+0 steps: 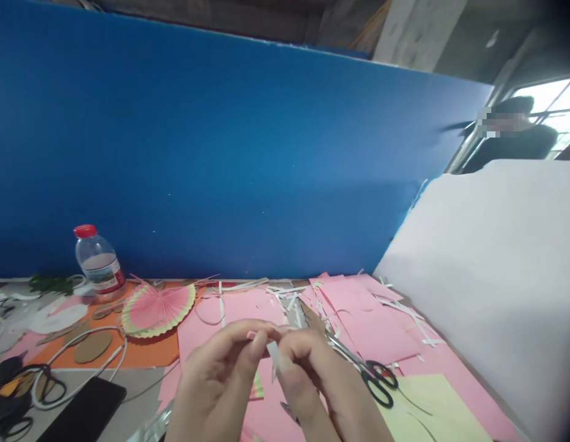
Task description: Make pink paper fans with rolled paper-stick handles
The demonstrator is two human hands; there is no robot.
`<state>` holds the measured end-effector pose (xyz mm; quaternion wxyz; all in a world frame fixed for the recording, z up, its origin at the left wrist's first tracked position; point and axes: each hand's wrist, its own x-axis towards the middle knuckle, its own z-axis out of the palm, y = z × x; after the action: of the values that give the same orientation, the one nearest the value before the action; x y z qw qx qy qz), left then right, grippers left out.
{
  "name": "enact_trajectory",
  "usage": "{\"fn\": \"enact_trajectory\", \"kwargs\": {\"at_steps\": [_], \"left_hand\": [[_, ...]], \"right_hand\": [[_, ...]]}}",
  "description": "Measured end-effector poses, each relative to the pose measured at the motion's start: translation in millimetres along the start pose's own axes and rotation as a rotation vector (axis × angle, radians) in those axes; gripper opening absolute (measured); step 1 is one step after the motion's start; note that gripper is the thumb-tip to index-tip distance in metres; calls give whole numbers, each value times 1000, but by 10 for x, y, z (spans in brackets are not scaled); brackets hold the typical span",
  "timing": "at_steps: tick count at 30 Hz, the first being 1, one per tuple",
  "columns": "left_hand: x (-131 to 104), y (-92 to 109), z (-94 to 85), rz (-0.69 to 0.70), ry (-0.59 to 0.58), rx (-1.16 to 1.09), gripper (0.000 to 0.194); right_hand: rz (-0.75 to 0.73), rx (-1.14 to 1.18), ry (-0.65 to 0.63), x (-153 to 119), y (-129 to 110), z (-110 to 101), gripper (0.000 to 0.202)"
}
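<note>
Left hand (215,377) pinches a pink scrap (251,335), right hand (324,380) a white strip (273,355); slack grip could drop either toward the desk's (140,377) near edge

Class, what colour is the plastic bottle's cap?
The cap is red, best seen in the head view.

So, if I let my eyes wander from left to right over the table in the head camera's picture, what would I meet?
Red-capped bottle → pleated pink fan → left hand → small white strip → right hand → black-handled scissors → pale yellow sheet.
</note>
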<state>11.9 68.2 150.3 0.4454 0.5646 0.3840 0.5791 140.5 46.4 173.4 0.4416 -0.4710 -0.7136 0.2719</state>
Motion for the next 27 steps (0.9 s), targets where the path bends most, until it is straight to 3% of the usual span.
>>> {"fn": "enact_trajectory", "kwargs": {"at_steps": [7,18,27], "left_hand": [[-16,-9,12,-131,-103,23,23],[-10,-64,35,-31,-199,80,25],[38,-37,83,-5,-220,110,31]], "right_hand": [[-38,-81,28,7,6,-80,17],[117,-128,-69,51,-29,-212,18],[120,-152,-123,87,20,-267,19]]}}
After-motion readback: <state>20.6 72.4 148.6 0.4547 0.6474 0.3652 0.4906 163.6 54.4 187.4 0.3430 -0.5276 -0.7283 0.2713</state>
